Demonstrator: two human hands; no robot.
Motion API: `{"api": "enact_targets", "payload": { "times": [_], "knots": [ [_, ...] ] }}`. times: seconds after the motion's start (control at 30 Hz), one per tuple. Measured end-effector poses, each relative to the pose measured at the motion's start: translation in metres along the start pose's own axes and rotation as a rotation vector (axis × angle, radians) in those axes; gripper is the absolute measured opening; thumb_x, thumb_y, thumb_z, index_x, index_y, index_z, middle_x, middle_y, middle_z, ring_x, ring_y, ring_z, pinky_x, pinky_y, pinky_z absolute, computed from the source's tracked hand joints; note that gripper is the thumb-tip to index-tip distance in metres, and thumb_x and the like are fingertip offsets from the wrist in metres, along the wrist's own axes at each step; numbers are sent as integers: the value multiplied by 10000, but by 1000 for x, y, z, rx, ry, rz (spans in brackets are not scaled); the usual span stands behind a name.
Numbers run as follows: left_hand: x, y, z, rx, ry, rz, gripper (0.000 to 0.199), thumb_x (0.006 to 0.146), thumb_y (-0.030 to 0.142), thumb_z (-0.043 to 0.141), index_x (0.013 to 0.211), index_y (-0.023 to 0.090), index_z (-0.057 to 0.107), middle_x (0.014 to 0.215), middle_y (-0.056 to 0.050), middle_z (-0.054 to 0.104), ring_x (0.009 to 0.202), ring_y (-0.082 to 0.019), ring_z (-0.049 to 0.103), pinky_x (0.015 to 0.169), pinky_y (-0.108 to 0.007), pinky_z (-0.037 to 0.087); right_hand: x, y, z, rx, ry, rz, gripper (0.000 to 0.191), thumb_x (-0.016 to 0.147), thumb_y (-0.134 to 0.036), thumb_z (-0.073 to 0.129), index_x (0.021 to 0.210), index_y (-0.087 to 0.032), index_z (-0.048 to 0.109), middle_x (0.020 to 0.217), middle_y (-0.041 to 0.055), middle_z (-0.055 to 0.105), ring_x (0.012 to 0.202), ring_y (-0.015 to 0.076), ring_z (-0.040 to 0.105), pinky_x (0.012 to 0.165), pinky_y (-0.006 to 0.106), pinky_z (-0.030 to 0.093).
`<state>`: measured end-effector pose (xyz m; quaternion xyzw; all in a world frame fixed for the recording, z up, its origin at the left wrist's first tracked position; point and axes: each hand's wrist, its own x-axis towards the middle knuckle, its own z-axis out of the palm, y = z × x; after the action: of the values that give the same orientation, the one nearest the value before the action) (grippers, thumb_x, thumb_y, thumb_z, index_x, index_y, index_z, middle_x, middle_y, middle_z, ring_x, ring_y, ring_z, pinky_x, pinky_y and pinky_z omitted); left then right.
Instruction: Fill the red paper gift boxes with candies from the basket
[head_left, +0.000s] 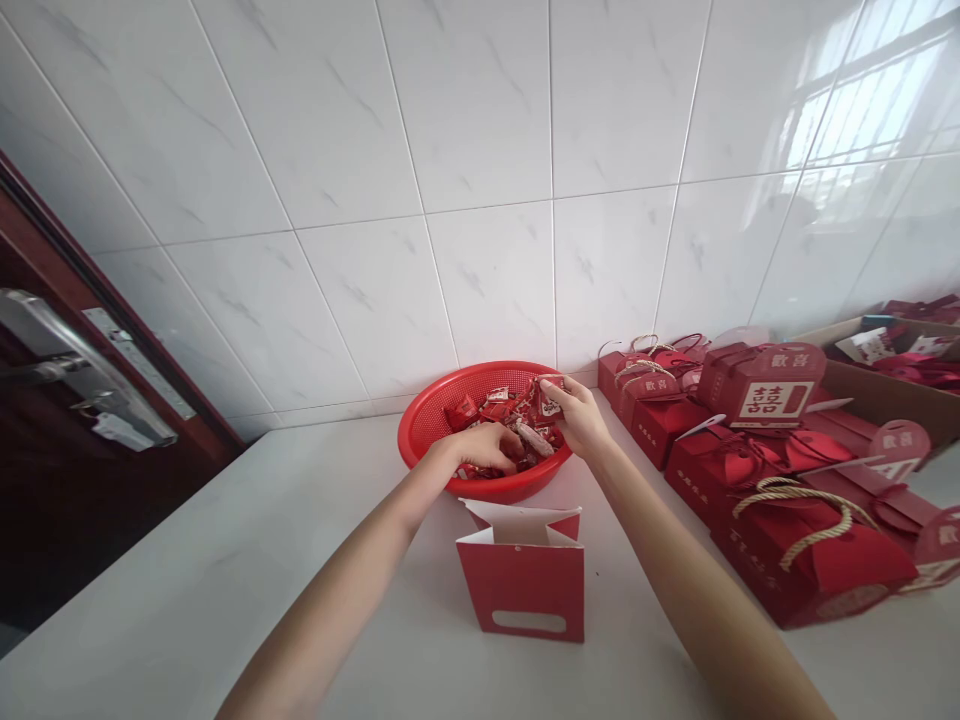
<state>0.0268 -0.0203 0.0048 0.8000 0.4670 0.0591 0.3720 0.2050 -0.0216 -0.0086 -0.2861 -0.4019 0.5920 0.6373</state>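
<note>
Both hands are at a red plastic basket (420,420) filled with small wrapped sweets (496,400), mostly in red wrappers. My left hand (487,446) reaches down among the sweets with its fingers curled; what lies in its fingertips is hidden. At the basket's right rim, my right hand (576,408) pinches a red-and-white wrapped sweet (550,396) between thumb and fingers. Just in front of the basket stands a red paper gift box (523,592), upright with its top open and its white inside showing.
Several red gift boxes (772,390) with ribbons and rope handles stand packed together on the right. Behind them sits a cardboard carton (862,385) holding more red items. A tiled wall (495,280) borders the white tabletop (330,590). A dark door (45,420) is at left.
</note>
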Motion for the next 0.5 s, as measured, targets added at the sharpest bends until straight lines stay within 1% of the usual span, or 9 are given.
{"api": "enact_targets", "payload": {
  "times": [0.07, 0.13, 0.27, 0.37, 0.5],
  "knots": [
    [-2, -1, 0, 14, -15, -32, 79, 520, 188, 673, 583, 221, 640, 516, 35, 571, 440, -149, 487, 416, -251, 308, -1, 0, 1, 7, 5, -2, 356, 565, -417, 853, 752, -195, 648, 713, -3, 686, 672, 162, 631, 646, 301, 518],
    [-3, -1, 0, 15, -23, -53, 108, 502, 182, 678, 587, 227, 630, 515, 36, 570, 424, -149, 486, 395, -249, 294, -2, -1, 2, 9, 3, -1, 343, 568, -411, 850, 743, -195, 649, 703, -3, 681, 672, 166, 632, 650, 306, 519],
    [-2, -6, 0, -11, 22, -63, 120, 521, 175, 647, 630, 225, 652, 506, 38, 572, 409, -139, 485, 393, -242, 290, -3, -2, 3, 8, -3, 1, 324, 563, -396, 847, 727, -191, 657, 706, -2, 678, 668, 163, 623, 633, 297, 508],
    [0, -11, -1, -40, 86, -49, 36, 553, 208, 638, 574, 210, 609, 496, 32, 569, 442, -145, 506, 430, -242, 331, -3, -2, 3, 13, -1, 2, 323, 562, -391, 848, 727, -189, 658, 709, -3, 674, 677, 166, 623, 630, 297, 501],
    [3, -11, -5, -109, 178, -8, 116, 593, 287, 670, 608, 188, 612, 596, 4, 637, 563, -169, 581, 544, -253, 427, -3, -2, 3, 27, 6, 2, 327, 553, -380, 857, 720, -189, 651, 702, -8, 668, 665, 158, 609, 612, 288, 490]
  ]
}}
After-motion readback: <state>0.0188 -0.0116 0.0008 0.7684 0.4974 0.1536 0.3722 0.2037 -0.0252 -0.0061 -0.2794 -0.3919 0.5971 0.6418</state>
